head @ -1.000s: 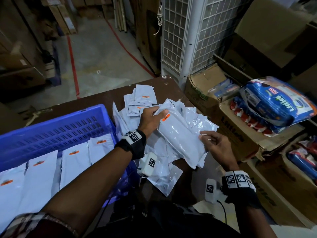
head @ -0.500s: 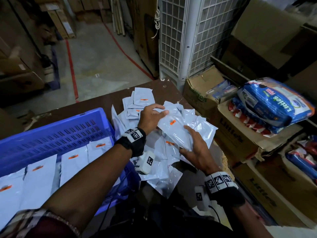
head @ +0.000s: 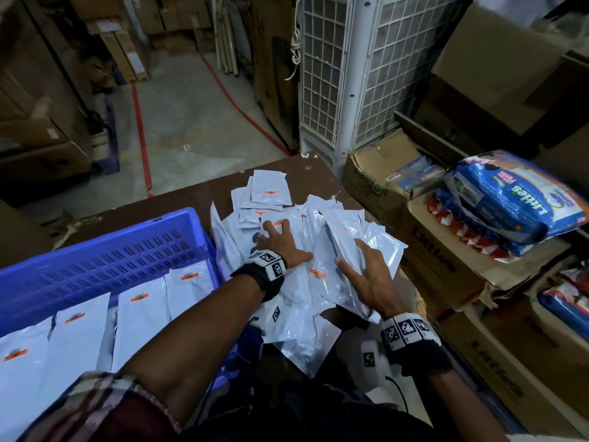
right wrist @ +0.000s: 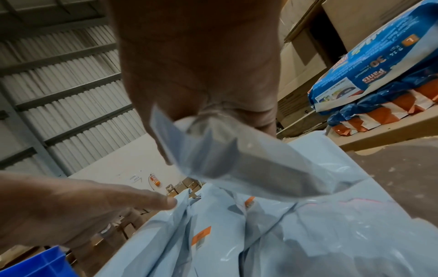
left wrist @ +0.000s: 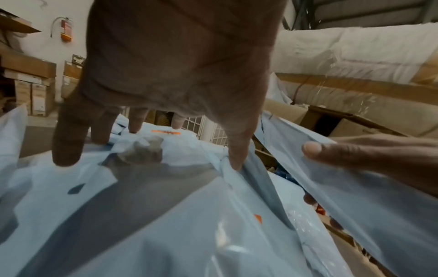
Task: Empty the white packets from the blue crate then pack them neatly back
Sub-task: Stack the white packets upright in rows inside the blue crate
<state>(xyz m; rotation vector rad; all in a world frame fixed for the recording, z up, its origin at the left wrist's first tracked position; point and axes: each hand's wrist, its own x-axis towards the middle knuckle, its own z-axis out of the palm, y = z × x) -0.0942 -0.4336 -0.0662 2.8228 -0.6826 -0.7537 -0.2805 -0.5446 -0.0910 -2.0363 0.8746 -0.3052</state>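
A blue crate (head: 127, 250) stands at the left of the brown table (head: 197, 199), with white packets (head: 140, 314) lined up inside it. A loose pile of white packets (head: 287, 320) with orange labels lies to its right. My left hand (head: 274, 231) rests flat on the pile with its fingers spread straight, as the left wrist view shows (left wrist: 166, 75). My right hand (head: 360, 266) grips a tilted bundle of packets (head: 350, 231) at the pile's right edge. Its thumb lies on top and its fingers underneath. The right wrist view shows a packet corner (right wrist: 213, 150) under the palm (right wrist: 201, 65).
Open cardboard boxes (head: 446, 266) crowd the table's right edge, and a blue diaper pack (head: 510, 199) lies on them. A white grilled air cooler (head: 350, 74) stands beyond the table's far corner. The concrete floor (head: 191, 116) with red lines lies behind.
Both hands held a packet bundle raised over the pile. The left hand has let go and now lies flat on the pile. The right hand has lowered the bundle to the right.
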